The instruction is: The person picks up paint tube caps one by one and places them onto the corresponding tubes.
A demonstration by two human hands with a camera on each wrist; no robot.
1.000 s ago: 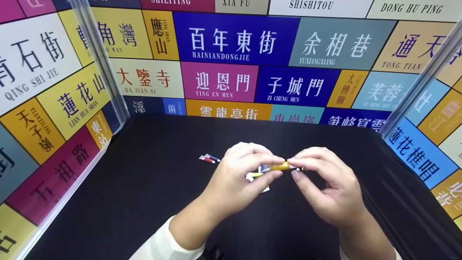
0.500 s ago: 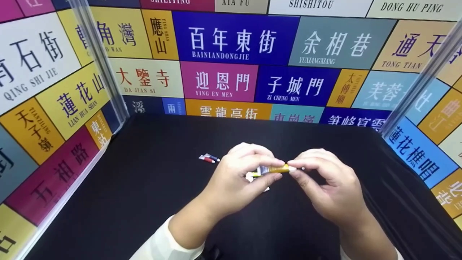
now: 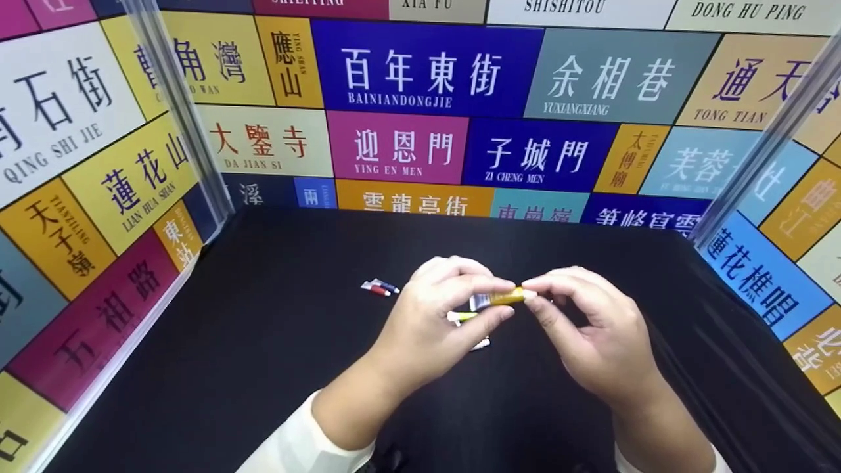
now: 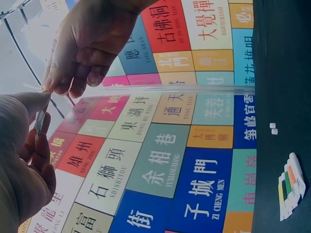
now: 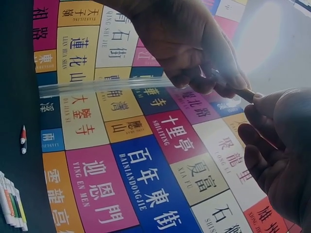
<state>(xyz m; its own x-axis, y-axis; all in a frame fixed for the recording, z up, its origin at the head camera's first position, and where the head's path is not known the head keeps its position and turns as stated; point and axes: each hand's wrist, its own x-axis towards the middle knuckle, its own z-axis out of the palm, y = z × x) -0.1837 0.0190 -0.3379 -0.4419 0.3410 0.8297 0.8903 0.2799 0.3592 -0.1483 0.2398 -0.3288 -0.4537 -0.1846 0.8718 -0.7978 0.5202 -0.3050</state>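
A small ochre-yellow paint tube (image 3: 506, 297) with a white cap end is held in the air between both hands. My left hand (image 3: 440, 322) pinches the tube's body between thumb and fingers, its flat crimped end pointing left. With thumb and index finger, my right hand (image 3: 594, 328) pinches the white cap (image 3: 529, 295). Below and partly behind the left hand, a yellow-green-marked tube (image 3: 465, 316) lies on the table. The left wrist view shows a row of white tubes (image 4: 291, 187) with yellow, green and orange bands.
Farther back on the black-covered table (image 3: 295, 368) lie a red tube (image 3: 376, 290) and a dark blue tube (image 3: 387, 286). Two small white pieces (image 4: 273, 128) sit apart from the row. Walls of coloured sign panels (image 3: 427, 66) stand behind and at both sides.
Both hands have risen very slightly with the tube. The right thumb and fingers have shifted and turned at the cap end, while the left hand keeps its pinch on the body.
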